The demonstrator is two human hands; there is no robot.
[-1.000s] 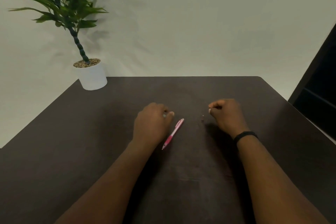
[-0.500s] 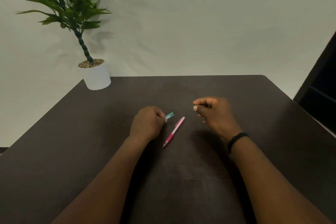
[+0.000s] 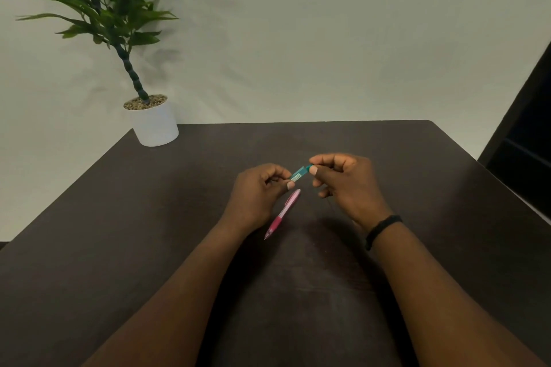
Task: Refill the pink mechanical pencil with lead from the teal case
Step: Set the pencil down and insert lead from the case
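Item one: the teal case [image 3: 300, 173], small and flat with a pale label on its near face, held clear above the table [image 3: 149, 232] between my two hands. It runs slantwise, lower end toward my left, upper end toward my right.

Item two: my left hand [image 3: 258, 195], curled, thumb and forefinger pinching the lower end of the case; the other fingers are folded in toward the palm.

Item three: my right hand [image 3: 347, 185], thumb and forefinger pinching the upper end of the case, the remaining fingers loosely bent beneath. A black band [image 3: 382, 229] sits on that wrist.

Item four: the pink mechanical pencil [image 3: 283, 213], lying flat on the table just below the case and between my hands, untouched. Its darker pink grip and tip point toward me, its pale end away; the left thumb hangs close above the pale end.

Item five: a potted plant [image 3: 153, 124] in a white pot, on the far left corner of the table, well apart from the rest

Item six: the table itself, dark brown, against a pale wall [image 3: 328, 39]
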